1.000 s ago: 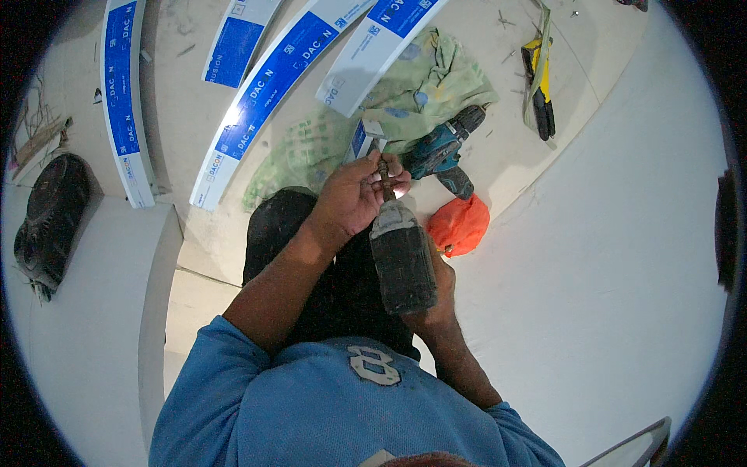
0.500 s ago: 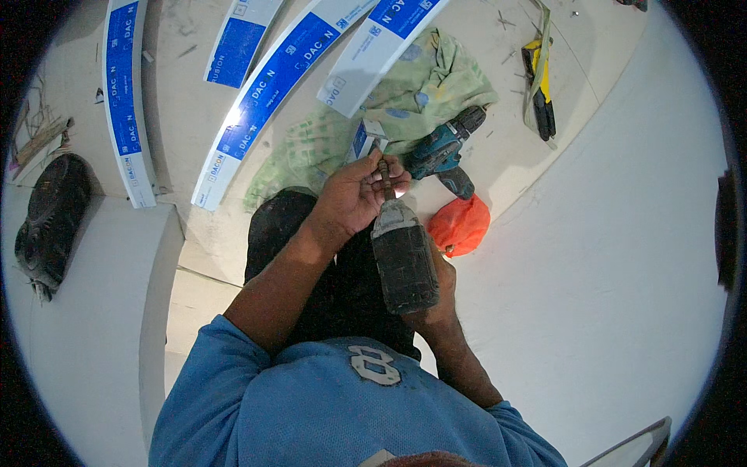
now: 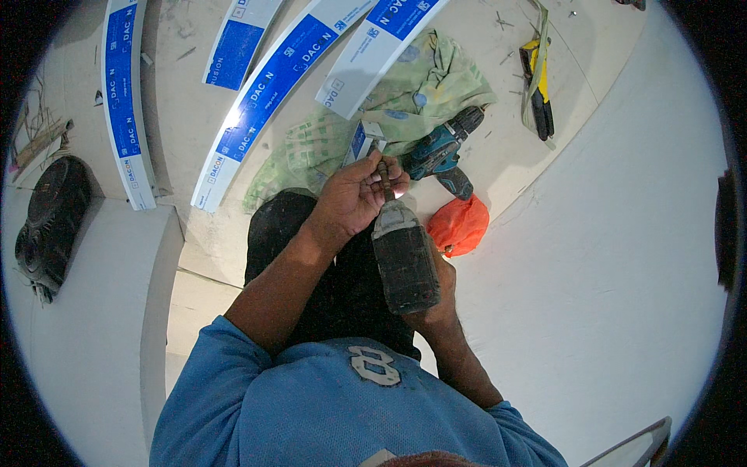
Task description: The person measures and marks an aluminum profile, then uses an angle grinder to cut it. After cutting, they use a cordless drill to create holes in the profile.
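Observation:
My right hand [image 3: 442, 286] is wrapped round the grip of a dark, worn power driver [image 3: 408, 268], whose body hides most of the fingers. The driver's bit [image 3: 386, 180] points away from me. At its tip, my left hand [image 3: 352, 196] is closed, pinching a short profile piece [image 3: 359, 142] in white and blue film. Any screw between bit and piece is too small to make out. Just beyond my hands, a teal and black cordless drill [image 3: 442, 149] rests partly on a green patterned cloth [image 3: 447, 74]. An orange-red pouch [image 3: 459, 226] sits beside my right hand.
Long profile strips with blue and white film [image 3: 268, 97] lie on the floor ahead. A yellow and black tool with a strap [image 3: 539, 86] is at the far right. A black object [image 3: 53, 222] rests on the white ledge [image 3: 117, 296] at left. A white curved surface [image 3: 607, 272] fills the right.

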A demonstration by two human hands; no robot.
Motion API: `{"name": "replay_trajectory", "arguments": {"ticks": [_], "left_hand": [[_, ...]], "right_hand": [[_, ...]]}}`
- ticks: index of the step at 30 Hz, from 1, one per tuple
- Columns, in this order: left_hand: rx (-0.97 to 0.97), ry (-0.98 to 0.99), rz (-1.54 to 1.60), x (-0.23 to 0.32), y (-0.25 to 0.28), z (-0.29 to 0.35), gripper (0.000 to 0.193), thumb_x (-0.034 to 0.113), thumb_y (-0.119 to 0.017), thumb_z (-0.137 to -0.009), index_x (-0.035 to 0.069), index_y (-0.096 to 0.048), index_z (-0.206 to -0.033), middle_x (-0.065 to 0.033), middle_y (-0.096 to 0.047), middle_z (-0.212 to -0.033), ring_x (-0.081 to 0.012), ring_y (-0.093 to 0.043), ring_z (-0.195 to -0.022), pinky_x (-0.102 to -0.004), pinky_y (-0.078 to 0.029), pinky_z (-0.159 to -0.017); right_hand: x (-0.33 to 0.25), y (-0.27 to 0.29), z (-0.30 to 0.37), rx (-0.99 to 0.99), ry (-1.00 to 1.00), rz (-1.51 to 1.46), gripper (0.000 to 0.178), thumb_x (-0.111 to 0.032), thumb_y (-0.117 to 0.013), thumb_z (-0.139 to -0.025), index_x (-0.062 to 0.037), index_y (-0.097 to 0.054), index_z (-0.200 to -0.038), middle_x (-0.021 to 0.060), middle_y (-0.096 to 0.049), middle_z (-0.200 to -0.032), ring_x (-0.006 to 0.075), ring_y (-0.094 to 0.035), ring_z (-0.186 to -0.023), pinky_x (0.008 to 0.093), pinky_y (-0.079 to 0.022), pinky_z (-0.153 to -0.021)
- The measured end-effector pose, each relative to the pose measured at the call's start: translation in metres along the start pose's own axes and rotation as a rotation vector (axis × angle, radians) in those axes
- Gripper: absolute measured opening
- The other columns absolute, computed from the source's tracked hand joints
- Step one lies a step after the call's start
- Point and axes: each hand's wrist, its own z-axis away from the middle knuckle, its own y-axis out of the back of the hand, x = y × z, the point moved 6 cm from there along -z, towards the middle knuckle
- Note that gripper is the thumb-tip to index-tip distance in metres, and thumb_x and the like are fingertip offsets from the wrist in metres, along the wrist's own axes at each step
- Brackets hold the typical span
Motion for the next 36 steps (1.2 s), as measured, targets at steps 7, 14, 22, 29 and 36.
{"name": "replay_trajectory", "arguments": {"ticks": [7,14,22,29,36], "left_hand": [[-0.014,-0.004,-0.010,0.000,-0.004,0.000,0.036,0.032,-0.064,-0.117,-0.003,-0.069,-0.122,-0.0119,-0.075,-0.106,-0.0323,-0.077,-0.107,-0.0482,-0.063,-0.101],[0.083,-0.015,-0.028,0.003,-0.008,0.002,0.031,0.028,-0.067,-0.115,-0.002,-0.070,-0.110,-0.0155,-0.075,-0.101,-0.0342,-0.075,-0.104,-0.0525,-0.060,-0.101],[0.070,-0.015,-0.008,0.003,-0.007,0.002,0.030,0.027,-0.067,-0.114,-0.002,-0.070,-0.110,-0.0153,-0.075,-0.102,-0.0347,-0.075,-0.104,-0.0527,-0.061,-0.100],[0.083,-0.007,-0.003,0.001,-0.004,0.001,0.028,0.025,-0.068,-0.114,-0.002,-0.070,-0.111,-0.0149,-0.075,-0.100,-0.0349,-0.076,-0.103,-0.0528,-0.063,-0.100],[0.018,-0.015,0.025,0.001,-0.006,-0.002,0.027,0.026,-0.070,-0.113,-0.001,-0.070,-0.109,-0.0152,-0.075,-0.098,-0.0350,-0.076,-0.102,-0.0531,-0.063,-0.100]], "right_hand": [[0.002,0.001,0.001,-0.019,-0.063,0.007,0.067,-0.019,-0.082,-0.093,0.0060,-0.057,-0.151,0.0237,-0.077,-0.129,0.0355,-0.080,-0.115,0.0448,-0.064,-0.098],[-0.003,0.001,-0.002,0.000,-0.041,0.023,0.070,-0.013,-0.085,-0.090,0.0049,-0.057,-0.152,0.0221,-0.078,-0.128,0.0345,-0.081,-0.115,0.0451,-0.064,-0.098],[0.001,0.001,-0.001,0.021,-0.009,0.035,0.067,-0.015,-0.085,-0.092,0.0040,-0.058,-0.151,0.0228,-0.077,-0.128,0.0344,-0.081,-0.114,0.0445,-0.065,-0.097],[0.003,-0.001,0.000,-0.015,-0.090,0.006,0.069,-0.014,-0.084,-0.091,0.0043,-0.058,-0.152,0.0230,-0.077,-0.129,0.0339,-0.080,-0.115,0.0447,-0.064,-0.099],[0.009,-0.003,0.000,0.001,-0.159,-0.101,0.089,-0.026,-0.090,-0.083,-0.0018,-0.051,-0.160,0.0251,-0.079,-0.122,0.0463,-0.078,-0.111,0.0515,-0.061,-0.098]]}}
